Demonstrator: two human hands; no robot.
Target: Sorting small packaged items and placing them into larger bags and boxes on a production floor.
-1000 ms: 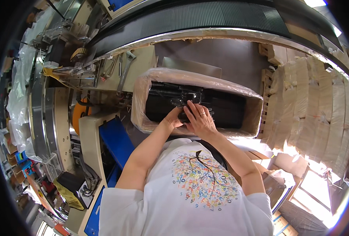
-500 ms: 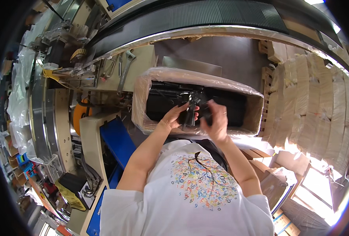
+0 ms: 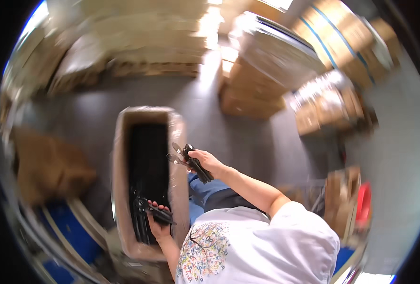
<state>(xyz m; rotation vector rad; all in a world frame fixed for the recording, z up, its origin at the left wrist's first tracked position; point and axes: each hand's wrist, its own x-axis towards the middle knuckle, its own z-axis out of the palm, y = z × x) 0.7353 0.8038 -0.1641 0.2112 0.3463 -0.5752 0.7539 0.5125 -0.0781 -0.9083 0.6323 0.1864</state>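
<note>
Carton (image 3: 177,142) lined with plastic, long axis running away from the person. Left hand (image 3: 158,226) grips black tools (image 3: 146,208) at its near end; right hand (image 3: 206,163) clasps a black-handled bundle (image 3: 193,163) just beyond its right rim.

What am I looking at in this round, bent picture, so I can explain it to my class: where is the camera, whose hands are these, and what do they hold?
There is no machine here: a person in a white printed T-shirt wears a wide fisheye camera on the head, looking down, so straight edges curve towards the rim. Both forearms belong to that person. The left hand grips black long-handled tools inside a long cardboard box lined with clear plastic, which holds more dark tools. The right hand is raised beside the box, holding a bunch of black-handled tools with silvery ends; exactly what kind is too blurred to tell. The box sits on a grey floor, with stacked brown cartons behind.
</note>
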